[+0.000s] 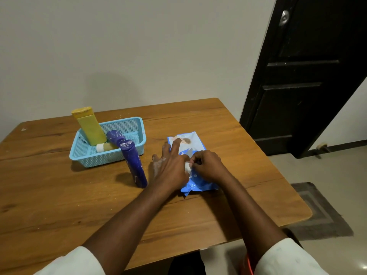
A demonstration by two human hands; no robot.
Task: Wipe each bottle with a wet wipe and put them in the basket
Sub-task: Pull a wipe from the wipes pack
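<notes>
Your left hand (168,165) presses flat on the wipe pack (195,165) near the counter's (59,205) right edge; your right hand (206,165) pinches a wet wipe (187,168). One purple bottle (135,163) stands beside the basket (87,155).

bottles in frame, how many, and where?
4. In the basket: yellow bottle upright, purple bottle tilted, small bottle lying down. Second purple bottle stands on the table in front. More may be hidden.
</notes>
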